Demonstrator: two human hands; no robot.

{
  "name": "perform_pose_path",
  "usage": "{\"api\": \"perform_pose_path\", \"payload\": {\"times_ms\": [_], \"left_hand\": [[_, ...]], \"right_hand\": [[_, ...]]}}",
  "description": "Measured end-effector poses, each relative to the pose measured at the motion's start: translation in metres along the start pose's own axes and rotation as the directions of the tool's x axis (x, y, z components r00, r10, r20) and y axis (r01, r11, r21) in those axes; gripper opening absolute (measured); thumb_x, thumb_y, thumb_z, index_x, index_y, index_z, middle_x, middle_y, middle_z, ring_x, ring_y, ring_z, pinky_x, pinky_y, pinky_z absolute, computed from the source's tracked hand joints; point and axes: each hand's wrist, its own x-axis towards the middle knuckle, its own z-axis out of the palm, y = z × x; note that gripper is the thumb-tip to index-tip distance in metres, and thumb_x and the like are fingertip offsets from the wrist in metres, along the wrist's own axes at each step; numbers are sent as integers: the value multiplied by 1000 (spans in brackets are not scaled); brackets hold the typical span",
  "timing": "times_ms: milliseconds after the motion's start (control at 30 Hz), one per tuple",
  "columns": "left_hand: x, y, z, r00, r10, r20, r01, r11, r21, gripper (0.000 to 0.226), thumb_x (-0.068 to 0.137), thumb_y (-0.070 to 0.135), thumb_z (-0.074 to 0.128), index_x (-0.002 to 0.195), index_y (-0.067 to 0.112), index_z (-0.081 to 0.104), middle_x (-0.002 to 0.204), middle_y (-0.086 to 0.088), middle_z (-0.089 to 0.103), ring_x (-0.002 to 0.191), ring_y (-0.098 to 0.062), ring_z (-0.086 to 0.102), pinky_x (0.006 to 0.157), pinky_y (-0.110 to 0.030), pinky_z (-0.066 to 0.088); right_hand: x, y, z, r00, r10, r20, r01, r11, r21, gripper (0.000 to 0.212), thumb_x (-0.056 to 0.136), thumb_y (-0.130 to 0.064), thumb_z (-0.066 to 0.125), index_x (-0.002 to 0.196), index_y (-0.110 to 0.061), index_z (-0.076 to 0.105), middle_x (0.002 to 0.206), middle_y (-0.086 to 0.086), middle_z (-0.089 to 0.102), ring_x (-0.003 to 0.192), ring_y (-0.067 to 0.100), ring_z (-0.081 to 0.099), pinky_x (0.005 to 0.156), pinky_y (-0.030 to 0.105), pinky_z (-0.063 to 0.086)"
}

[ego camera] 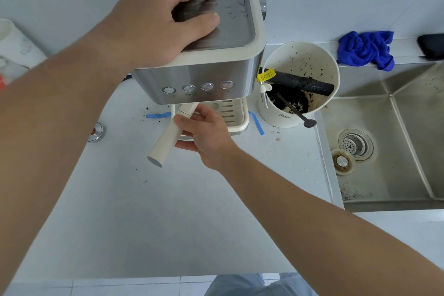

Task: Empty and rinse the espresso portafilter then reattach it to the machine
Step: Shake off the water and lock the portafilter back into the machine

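Observation:
The cream and steel espresso machine stands at the back of the counter. My left hand lies flat on its metal top plate, fingers bent, with nothing in it. The portafilter's cream handle sticks out from under the machine's front, pointing down and left toward me. My right hand is wrapped around the upper part of that handle. The portafilter's head is hidden beneath the machine.
A white knock-box bucket with coffee grounds, a black bar and a spoon stands right of the machine. A steel sink with a drain lies further right. A blue cloth rests on the ledge. A small metal tamper sits at left.

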Motion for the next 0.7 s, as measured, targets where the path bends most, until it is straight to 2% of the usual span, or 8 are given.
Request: {"api": "perform_pose_path", "payload": {"times_ms": [100,233,333,400,433,500,633,700], "left_hand": [[0,-1,0,1000,2,-7,-2,1000,9,41,90,50,50,123,28,61,124,3,62,115,-13,50,93,-25,35],[1,-1,1,1000,-4,1,4,1000,16,41,89,51,50,122,29,60,121,7,61,116,-13,51,97,-29,37],[2,-2,1,1000,-25,9,24,1000,19,44,88,53,51,126,32,59,132,14,58,123,-7,50,104,-30,35],[3,-3,1,999,-43,12,43,999,20,46,87,55,51,128,35,58,139,17,53,130,-3,45,110,-32,33],[3,-3,1,999,-50,11,49,999,20,47,86,57,50,128,36,58,141,18,52,132,-1,43,111,-34,32],[3,-3,1,999,-51,7,51,999,20,49,85,58,50,128,37,57,142,19,51,132,-2,43,111,-33,32],[3,-2,2,999,-47,1,47,999,13,48,85,57,51,127,36,59,135,22,53,127,-4,47,104,-26,33],[3,-3,2,998,-57,5,57,998,10,49,84,58,51,127,37,59,136,24,52,129,-3,46,107,-28,33]], "right_hand": [[3,0,8,1000,-2,-18,2,999,50,23,89,3,70,106,-7,60,94,6,67,83,21,68,65,39,65],[6,0,19,1000,-2,-9,3,990,144,23,90,5,69,102,-9,56,97,5,66,87,23,69,66,39,65],[9,0,29,999,-17,-32,23,981,192,33,91,7,66,119,-2,53,94,4,66,93,28,67,72,40,64],[12,1,37,998,-31,-54,43,973,225,38,90,9,65,123,-4,53,83,2,61,94,27,65,74,42,63],[13,2,40,997,-32,-65,47,969,243,39,89,10,65,122,-7,54,85,6,58,94,27,64,75,42,63],[16,5,45,996,-30,-87,52,964,261,42,88,11,65,125,-8,55,93,11,53,94,26,63,73,41,64],[19,11,50,992,-45,-119,76,961,268,46,87,8,69,128,-8,55,80,3,53,93,26,63,73,42,65],[19,10,50,990,-54,-128,87,959,269,48,86,8,69,129,-10,55,91,7,56,94,25,64,71,40,65]]}}
